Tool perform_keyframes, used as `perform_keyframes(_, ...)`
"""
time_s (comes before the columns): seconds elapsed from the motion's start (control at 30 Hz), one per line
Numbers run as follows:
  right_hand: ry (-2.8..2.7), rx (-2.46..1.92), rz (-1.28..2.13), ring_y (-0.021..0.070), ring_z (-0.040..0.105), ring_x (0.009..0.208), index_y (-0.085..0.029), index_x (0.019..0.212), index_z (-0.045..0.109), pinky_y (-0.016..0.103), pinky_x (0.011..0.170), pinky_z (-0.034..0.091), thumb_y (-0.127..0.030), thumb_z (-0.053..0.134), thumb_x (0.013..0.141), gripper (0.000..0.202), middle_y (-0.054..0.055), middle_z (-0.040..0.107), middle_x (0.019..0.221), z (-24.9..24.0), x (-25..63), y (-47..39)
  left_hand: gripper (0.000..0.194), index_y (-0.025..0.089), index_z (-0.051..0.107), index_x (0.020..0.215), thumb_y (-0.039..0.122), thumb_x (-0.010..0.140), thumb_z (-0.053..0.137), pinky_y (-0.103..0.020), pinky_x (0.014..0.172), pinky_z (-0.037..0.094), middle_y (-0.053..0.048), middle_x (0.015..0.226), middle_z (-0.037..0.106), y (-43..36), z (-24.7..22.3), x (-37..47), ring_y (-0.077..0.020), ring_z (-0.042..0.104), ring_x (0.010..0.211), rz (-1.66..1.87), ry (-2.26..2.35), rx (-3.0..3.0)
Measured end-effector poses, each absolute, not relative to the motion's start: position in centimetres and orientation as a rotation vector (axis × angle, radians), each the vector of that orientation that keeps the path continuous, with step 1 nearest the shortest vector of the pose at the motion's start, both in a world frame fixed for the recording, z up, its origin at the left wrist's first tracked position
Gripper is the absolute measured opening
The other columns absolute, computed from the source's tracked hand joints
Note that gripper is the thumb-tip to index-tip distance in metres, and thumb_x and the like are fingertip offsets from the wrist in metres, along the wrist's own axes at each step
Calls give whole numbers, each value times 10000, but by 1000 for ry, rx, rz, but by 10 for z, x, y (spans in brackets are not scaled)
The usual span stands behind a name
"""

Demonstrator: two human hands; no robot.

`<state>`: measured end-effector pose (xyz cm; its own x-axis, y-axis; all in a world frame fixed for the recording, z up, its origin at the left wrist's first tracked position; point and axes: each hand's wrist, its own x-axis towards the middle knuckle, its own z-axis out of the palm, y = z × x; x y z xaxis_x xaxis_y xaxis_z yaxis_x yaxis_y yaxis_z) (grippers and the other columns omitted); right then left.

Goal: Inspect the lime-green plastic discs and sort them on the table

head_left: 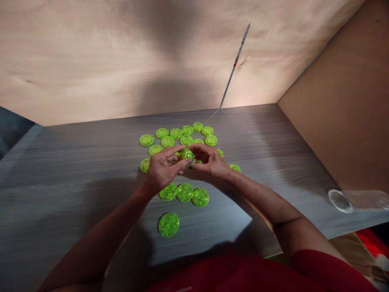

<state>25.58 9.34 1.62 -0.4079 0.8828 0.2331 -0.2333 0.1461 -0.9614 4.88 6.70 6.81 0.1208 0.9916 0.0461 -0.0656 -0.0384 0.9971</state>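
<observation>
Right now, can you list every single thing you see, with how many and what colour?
green discs: at least eighteen, see-through green, spread around the middle, some partly hidden
held green piece: one or more, see-through green, middle
clear container: one, colourless, far right, on its side
table: one, grey, under the discs
wooden panels: two, tan, behind and right
thin strip: one, grey with red mark, back
blurry things: can't count, red, white and brown, bottom right
shirt: one, red, bottom
left hand: one, bare, at the piece
right hand: one, bare, at the piece
</observation>
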Motion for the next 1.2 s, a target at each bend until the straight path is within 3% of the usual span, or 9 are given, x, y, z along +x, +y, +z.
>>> perform_keyframes(0.3, -1504, -740, 1441, 180, 698, 950, -242, 1232, 774, 365, 897, 603, -451, 1055, 766, 584, 43, 769, 1111, 26, 259, 91, 642, 112, 905, 1149, 373, 602, 1116, -279, 522, 678, 15, 653, 738, 68, 71, 47, -124, 653, 512, 1087, 1035, 1217)
perform_keyframes(0.5, -1497, -776, 1449, 181, 690, 927, -242, 1206, 761, 369, 884, 608, -507, 1074, 727, 630, 44, 773, 1098, 29, 259, 92, 593, 142, 909, 1153, 395, 653, 1101, -282, 518, 674, 42, 574, 685, 70, 67, 45, -130, 642, 481, 1056, 1020, 1272)
perform_keyframes(0.73, -1499, -755, 1449, 169, 700, 905, -230, 1166, 751, 345, 863, 617, -489, 1107, 695, 644, 28, 771, 1050, 30, 258, 92, 706, 130, 906, 1150, 418, 552, 1147, -278, 526, 678, 26, 620, 744, 69, 70, 48, -128, 664, 493, 1051, 1047, 1183)
perform_keyframes(1.2, -1489, -752, 1449, 184, 700, 941, -229, 1186, 762, 371, 894, 620, -494, 1107, 712, 643, 43, 767, 1093, 25, 258, 92, 685, 137, 912, 1129, 349, 520, 1143, -279, 560, 704, 17, 658, 769, 70, 65, 49, -135, 700, 538, 1049, 1076, 1126)
